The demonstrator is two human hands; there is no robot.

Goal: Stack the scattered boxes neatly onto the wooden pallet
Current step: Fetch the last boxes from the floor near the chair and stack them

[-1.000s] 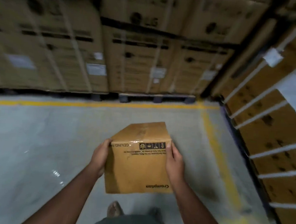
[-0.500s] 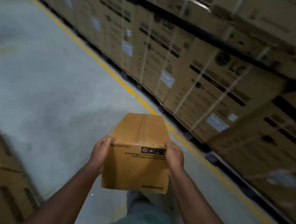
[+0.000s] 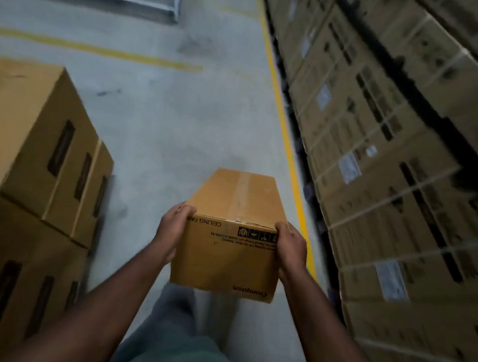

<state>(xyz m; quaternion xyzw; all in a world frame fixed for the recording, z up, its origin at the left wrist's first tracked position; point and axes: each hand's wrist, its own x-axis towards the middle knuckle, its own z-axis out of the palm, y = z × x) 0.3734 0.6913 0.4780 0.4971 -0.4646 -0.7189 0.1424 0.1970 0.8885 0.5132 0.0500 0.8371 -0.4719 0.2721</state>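
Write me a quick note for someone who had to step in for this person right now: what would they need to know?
Left hand and right hand both grip the small carton, fingers curled over its top corners; it is carried off the floor.
Stacked cartons stand on the left; a strapped wall of boxes on the right.
No wooden pallet is visible.
Left: carry this carton to the stack and set it down squarely.

Brown cardboard box (image 3: 230,233), taped shut, carried off the floor.
Print upside down w/ "CEILING FAN", "Crompton"; far end tilted slightly up.
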